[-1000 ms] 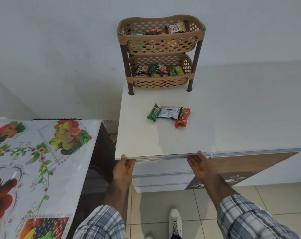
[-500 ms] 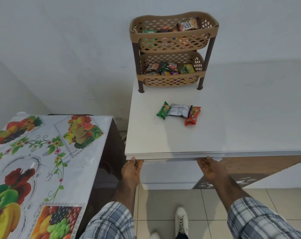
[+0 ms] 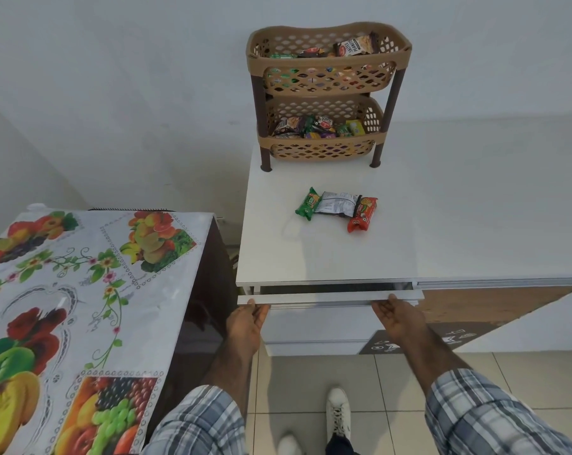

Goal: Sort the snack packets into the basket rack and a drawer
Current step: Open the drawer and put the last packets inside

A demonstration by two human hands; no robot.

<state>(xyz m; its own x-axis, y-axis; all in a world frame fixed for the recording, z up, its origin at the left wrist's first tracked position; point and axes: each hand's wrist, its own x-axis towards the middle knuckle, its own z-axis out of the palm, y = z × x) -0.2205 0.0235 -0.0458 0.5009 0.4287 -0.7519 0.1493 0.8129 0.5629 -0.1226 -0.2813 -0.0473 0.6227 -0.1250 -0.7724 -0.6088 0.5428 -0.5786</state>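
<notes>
Head view: left hand (image 3: 246,325) and right hand (image 3: 397,315) hooked under drawer (image 3: 330,297) front, barely open; next pull wider, three packets (image 3: 337,208) above

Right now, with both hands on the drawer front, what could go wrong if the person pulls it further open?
1. The left hand and right hand grip the drawer only by fingertips under its top edge; they may slip.
2. A sharp pull could shake the counter, and the tall basket rack near its back might wobble.
3. Three loose packets lie above the drawer; a jolt may shift them.
</notes>
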